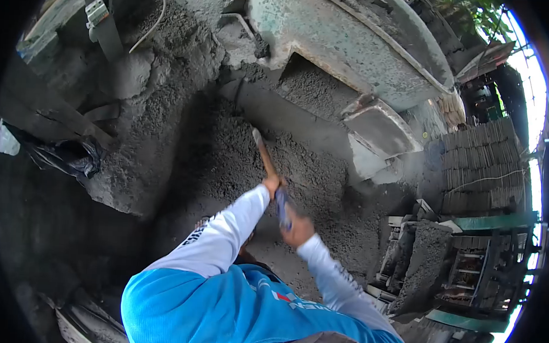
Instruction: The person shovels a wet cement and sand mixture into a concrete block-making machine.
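A wooden-handled tool (265,154) slants up and left over loose dark grey material (221,148). Its upper end is pale, and whether a blade sits beyond it I cannot tell. My left hand (273,185) is closed round the wooden shaft. Lower and to the right, my right hand (298,230), blurred by motion, is wrapped round the tool's bluish lower part (282,207). Both arms are in white sleeves.
A greenish, worn metal casing (339,47) stands at the top, with a tray-like piece (382,128) below its right end. Stacked thin slabs (483,160) are at the right, above a grey-filled frame (425,261). A black plastic bag (75,158) hangs at left.
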{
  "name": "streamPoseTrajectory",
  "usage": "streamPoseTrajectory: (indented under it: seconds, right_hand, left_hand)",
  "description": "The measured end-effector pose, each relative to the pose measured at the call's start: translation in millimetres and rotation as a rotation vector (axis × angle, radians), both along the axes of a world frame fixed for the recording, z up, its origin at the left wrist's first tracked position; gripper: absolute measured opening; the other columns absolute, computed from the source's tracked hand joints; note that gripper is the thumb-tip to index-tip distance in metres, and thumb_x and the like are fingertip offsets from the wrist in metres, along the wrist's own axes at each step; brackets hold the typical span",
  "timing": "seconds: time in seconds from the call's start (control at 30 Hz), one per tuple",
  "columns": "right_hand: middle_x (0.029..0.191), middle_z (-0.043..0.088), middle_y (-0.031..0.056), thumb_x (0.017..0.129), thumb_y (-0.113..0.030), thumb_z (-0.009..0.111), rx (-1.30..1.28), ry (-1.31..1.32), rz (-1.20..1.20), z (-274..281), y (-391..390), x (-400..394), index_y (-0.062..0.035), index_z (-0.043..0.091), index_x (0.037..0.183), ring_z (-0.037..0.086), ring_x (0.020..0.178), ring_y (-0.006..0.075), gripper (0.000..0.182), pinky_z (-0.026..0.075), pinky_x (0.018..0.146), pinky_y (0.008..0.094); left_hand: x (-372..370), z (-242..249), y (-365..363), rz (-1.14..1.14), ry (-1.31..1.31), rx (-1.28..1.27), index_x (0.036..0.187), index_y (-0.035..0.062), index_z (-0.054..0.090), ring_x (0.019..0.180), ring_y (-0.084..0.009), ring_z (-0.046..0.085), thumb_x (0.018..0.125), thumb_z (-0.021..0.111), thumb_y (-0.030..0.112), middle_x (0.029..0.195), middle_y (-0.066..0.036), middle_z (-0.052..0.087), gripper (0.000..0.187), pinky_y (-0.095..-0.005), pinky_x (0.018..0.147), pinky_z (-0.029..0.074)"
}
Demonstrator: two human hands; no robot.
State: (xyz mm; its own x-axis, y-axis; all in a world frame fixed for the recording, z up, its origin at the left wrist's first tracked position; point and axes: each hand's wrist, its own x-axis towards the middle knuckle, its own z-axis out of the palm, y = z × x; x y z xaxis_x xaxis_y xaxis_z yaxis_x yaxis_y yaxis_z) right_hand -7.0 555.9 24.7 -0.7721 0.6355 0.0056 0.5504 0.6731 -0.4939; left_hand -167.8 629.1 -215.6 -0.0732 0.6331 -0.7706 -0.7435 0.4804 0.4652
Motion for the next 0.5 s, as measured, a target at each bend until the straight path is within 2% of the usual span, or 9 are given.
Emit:
streamPoseTrajectory:
  seconds: [0.07,0.1,0.23,0.27,0.3,0.33,0.37,0.43,0.5]
  right_hand:
    - [0.072,0.064,0.0237,0.069,-0.019,0.070,0.007,-0.059,0.042,-7.9,-7.2,27.9,-0.0061,0.054,0.130,0.065,0.063,0.0392,0.064,0.054,0.060,0.0472]
    - [0.073,0.064,0.0237,0.069,-0.020,0.071,0.009,-0.034,0.064,14.0,-13.1,33.2,-0.0050,0.054,0.129,0.066,0.063,0.0386,0.064,0.054,0.060,0.0467]
    - [0.086,0.067,0.0245,0.070,-0.013,0.074,0.143,0.179,0.042,126.1,19.3,21.0,0.0038,0.063,0.113,0.069,0.068,0.0347,0.048,0.056,0.063,0.0397]
    - [0.078,0.066,0.0219,0.071,-0.009,0.072,0.125,0.219,0.016,161.5,35.3,11.0,0.0013,0.063,0.114,0.067,0.064,0.0360,0.045,0.054,0.058,0.0408]
    - [0.081,0.067,0.0221,0.071,-0.008,0.073,0.097,0.270,0.040,185.0,53.5,4.4,0.0025,0.063,0.112,0.068,0.070,0.0353,0.044,0.055,0.062,0.0392]
    - [0.084,0.068,0.0216,0.071,-0.006,0.072,-0.032,0.251,-0.015,208.3,62.5,-5.0,0.0047,0.062,0.112,0.070,0.075,0.0320,0.044,0.055,0.067,0.0368]
    - [0.086,0.069,0.0197,0.072,-0.007,0.071,0.021,0.272,0.055,213.9,76.5,-14.9,0.0035,0.063,0.111,0.071,0.078,0.0279,0.041,0.055,0.068,0.0356]
    - [0.087,0.069,0.0180,0.073,-0.006,0.070,-0.045,0.289,0.237,209.7,91.7,-52.8,0.0012,0.063,0.110,0.070,0.078,0.0285,0.038,0.055,0.069,0.0364]
    - [0.096,0.068,0.0236,0.072,-0.008,0.070,-0.233,0.125,0.097,131.5,92.3,-92.2,-0.0004,0.061,0.118,0.070,0.086,0.0275,0.047,0.055,0.076,0.0346]
  left_hand:
    - [39.2,-3.3,-29.6,0.061,0.014,0.006,0.099,0.0044,0.067,0.085,-0.0239,0.061,0.071,0.072,0.018,0.094,-0.008,0.066,0.032,-0.0405,0.081,0.049]
    - [39.0,47.2,-41.9,0.042,-0.002,-0.005,0.092,0.0050,0.064,0.078,-0.0238,0.060,0.075,0.069,0.020,0.085,-0.006,0.063,0.023,-0.0436,0.074,0.050]
    - [15.5,172.4,-16.3,-0.036,-0.328,0.175,0.082,0.0099,0.053,0.061,-0.0183,0.055,0.081,0.066,0.022,0.070,-0.002,0.053,0.018,-0.0364,0.054,0.049]
    - [8.3,218.4,-11.6,-0.048,-0.275,0.259,0.086,0.0094,0.054,0.063,-0.0207,0.056,0.084,0.064,0.025,0.074,-0.005,0.056,0.019,-0.0379,0.055,0.049]
    - [3.1,248.4,-5.1,-0.061,-0.226,0.340,0.091,0.0089,0.055,0.066,-0.0231,0.057,0.087,0.062,0.028,0.079,-0.008,0.059,0.021,-0.0393,0.055,0.049]
    - [-0.7,251.7,9.0,-0.016,-0.264,0.358,0.091,0.0087,0.055,0.067,-0.0231,0.058,0.087,0.061,0.028,0.080,-0.008,0.059,0.021,-0.0387,0.055,0.050]
    - [-7.4,252.0,19.9,0.031,-0.303,0.376,0.092,0.0084,0.054,0.069,-0.0232,0.059,0.088,0.060,0.028,0.081,-0.007,0.059,0.021,-0.0381,0.054,0.050]
    - [-34.2,241.0,27.8,0.137,-0.223,0.337,0.092,0.0084,0.055,0.073,-0.0231,0.059,0.087,0.060,0.027,0.083,-0.008,0.060,0.020,-0.0406,0.061,0.051]
    - [-61.7,153.7,36.4,0.461,-0.335,0.337,0.085,0.0091,0.057,0.076,-0.0229,0.058,0.084,0.062,0.027,0.082,-0.008,0.059,0.018,-0.0427,0.075,0.049]
